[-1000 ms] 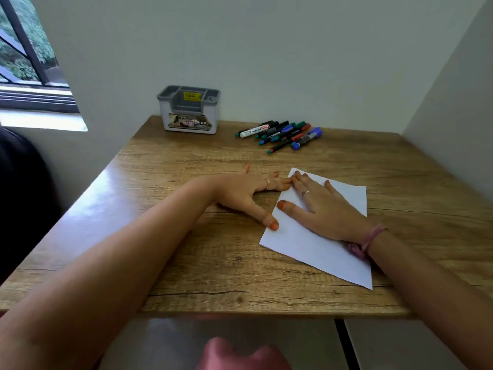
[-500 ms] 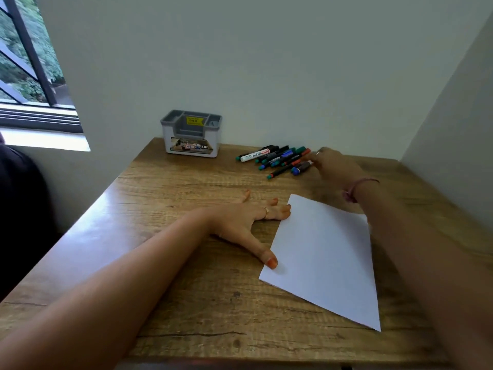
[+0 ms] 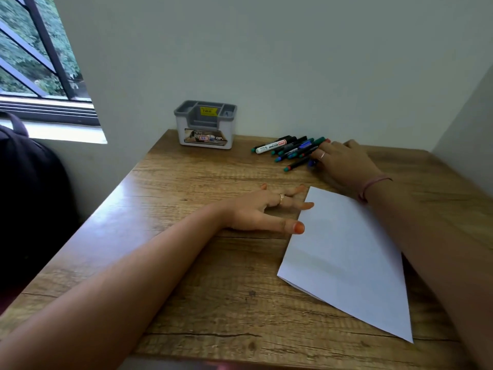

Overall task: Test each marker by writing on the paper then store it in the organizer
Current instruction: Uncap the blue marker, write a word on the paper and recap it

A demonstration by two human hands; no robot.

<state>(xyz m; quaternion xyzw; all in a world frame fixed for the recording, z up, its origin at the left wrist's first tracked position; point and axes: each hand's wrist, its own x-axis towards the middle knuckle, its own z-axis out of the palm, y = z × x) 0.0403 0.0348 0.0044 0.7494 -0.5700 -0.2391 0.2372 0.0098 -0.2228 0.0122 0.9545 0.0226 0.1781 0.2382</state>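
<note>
A small study or home-office nook, by the look of it; I sit at a wood-grain desk (image 3: 202, 263) pushed into a corner of plain pale walls (image 3: 293, 62); a barred window (image 3: 34, 57) to my left shows green foliage outside; desk stationery sets the tone: a grey organizer (image 3: 205, 125) with its shop label, a heap of markers (image 3: 289, 149), a white sheet of paper (image 3: 346, 263); a dark bag (image 3: 24, 198) sits beside the desk.

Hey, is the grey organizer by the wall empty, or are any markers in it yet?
Apparently empty: no marker pokes out of the organizer, and the markers lie in a pile on the table beside it. Compartment bottoms aren't visible.
</note>
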